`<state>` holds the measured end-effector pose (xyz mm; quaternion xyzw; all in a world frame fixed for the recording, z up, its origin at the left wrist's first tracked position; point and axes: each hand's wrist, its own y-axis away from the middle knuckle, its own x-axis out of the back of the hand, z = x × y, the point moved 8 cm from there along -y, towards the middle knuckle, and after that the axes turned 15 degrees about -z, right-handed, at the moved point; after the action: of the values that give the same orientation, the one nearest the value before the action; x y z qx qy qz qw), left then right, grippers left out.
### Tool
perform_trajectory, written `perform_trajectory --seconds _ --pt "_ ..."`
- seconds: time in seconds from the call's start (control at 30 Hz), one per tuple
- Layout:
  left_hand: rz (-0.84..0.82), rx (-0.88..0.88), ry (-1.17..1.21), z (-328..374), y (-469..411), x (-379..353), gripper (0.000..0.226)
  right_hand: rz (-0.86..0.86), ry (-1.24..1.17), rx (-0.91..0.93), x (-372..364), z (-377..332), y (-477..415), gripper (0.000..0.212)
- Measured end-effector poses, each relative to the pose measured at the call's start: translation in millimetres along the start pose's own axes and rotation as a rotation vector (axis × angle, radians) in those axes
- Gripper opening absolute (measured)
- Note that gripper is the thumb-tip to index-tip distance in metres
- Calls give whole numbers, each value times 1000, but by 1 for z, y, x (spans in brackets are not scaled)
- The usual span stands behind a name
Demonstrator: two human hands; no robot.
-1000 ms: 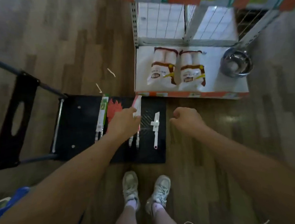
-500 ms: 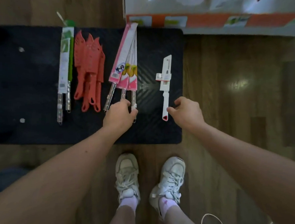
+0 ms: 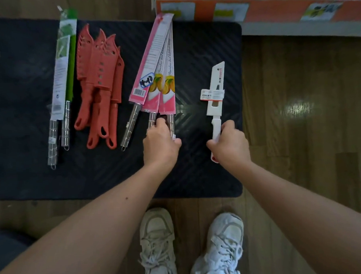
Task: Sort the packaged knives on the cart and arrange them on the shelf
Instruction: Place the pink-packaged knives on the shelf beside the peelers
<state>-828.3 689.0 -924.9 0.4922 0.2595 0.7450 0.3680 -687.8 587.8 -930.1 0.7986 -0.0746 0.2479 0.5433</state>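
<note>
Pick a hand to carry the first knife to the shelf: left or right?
Right, probably. The right hand already grips the lone white knife by its handle, on the side nearest the shelf. The left hand sits on the fanned pink knives.

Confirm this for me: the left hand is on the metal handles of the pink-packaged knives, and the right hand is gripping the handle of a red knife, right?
Not quite. In the head view the right hand grips the handle of the white knife, not a red one; the red knives lie untouched further left on the cart. The left hand is indeed on the metal handles of the pink-packaged knives.
</note>
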Motion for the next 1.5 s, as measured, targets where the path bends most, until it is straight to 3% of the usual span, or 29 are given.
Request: perform_trajectory --seconds 0.13,0.27,0.4,0.7,0.9,1.07,1.5 --pt "-160 83 379 -3 9 0 14 -134 -61 -7 11 -3 15 18" --pt "-228 61 562 19 34 19 15 -166 -78 5 39 -18 46 21" --pt "-170 -61 527 60 70 65 13 -121 -145 50 83 -43 89 25" --pt "-94 -307 526 182 192 213 11 -21 -265 227 225 -129 240 13" --pt "-5 -385 535 246 291 310 12 63 -280 363 319 -185 352 27" --pt "33 -436 540 291 369 349 11 106 -184 444 369 -205 435 31" --pt "153 -600 550 395 522 420 7 195 -221 516 482 -217 592 22"
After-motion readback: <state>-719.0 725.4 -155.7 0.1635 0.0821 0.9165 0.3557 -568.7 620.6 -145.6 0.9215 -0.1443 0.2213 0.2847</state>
